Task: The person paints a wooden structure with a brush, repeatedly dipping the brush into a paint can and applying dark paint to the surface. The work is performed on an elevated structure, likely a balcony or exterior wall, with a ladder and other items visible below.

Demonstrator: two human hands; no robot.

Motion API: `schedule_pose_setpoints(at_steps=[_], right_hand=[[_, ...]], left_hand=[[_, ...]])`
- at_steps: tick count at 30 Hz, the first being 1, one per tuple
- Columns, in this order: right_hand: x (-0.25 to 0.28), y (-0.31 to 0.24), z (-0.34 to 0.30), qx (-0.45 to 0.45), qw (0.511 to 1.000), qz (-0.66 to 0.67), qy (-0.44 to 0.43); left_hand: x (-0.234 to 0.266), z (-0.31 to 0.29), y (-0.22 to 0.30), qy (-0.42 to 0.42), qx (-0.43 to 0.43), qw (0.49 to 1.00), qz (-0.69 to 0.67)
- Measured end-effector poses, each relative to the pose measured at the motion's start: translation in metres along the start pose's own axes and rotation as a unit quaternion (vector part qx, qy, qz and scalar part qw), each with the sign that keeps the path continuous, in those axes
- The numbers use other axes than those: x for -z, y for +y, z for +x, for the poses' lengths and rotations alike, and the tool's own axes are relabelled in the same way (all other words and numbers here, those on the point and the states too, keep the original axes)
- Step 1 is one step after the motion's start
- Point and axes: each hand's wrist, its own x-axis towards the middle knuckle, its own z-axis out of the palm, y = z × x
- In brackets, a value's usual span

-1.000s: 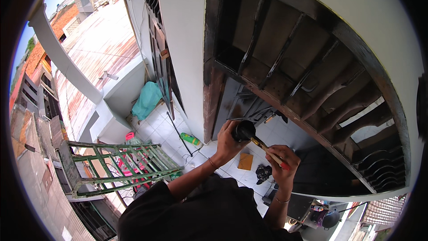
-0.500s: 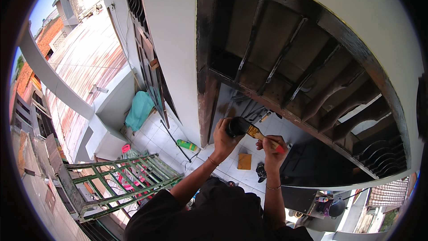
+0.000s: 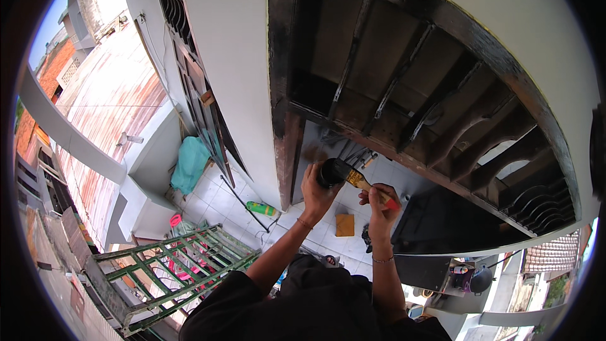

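My left hand (image 3: 317, 194) is wrapped round a small dark paint cup (image 3: 327, 175), held up in front of my body. In my right hand (image 3: 380, 215) is a flat paintbrush (image 3: 360, 182) with a pale handle tipped in red, gripped by that handle. Its dark bristles lie at the mouth of the cup; how deep they go inside I cannot tell. Up and to the right of my hands is a dark wooden frame (image 3: 435, 6) with slats (image 3: 404, 69), some of them streaked with pale, worn patches.
A green metal ladder-like frame (image 3: 183, 265) stands at the lower left. White floor tiles (image 3: 205, 196) lie far below, with a green bottle (image 3: 261, 208), a brown square piece (image 3: 344, 225) and a teal cloth bundle (image 3: 189, 164). A white wall (image 3: 243, 82) borders the dark frame.
My view has shifted slightly, so the walls and frame sit a little further left. The cup stays in my left hand, and the brush remains against its mouth.
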Motion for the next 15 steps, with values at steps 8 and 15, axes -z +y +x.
schedule_pose_setpoints(at_steps=[8,15], right_hand=[[-0.014,0.020,0.012,0.054,0.996,-0.002,0.077],[-0.016,0.066,0.051,0.226,0.950,-0.206,0.061]], left_hand=[[-0.009,0.014,-0.013,-0.007,0.046,0.999,-0.003],[0.001,0.018,-0.011,0.052,0.030,0.998,-0.033]])
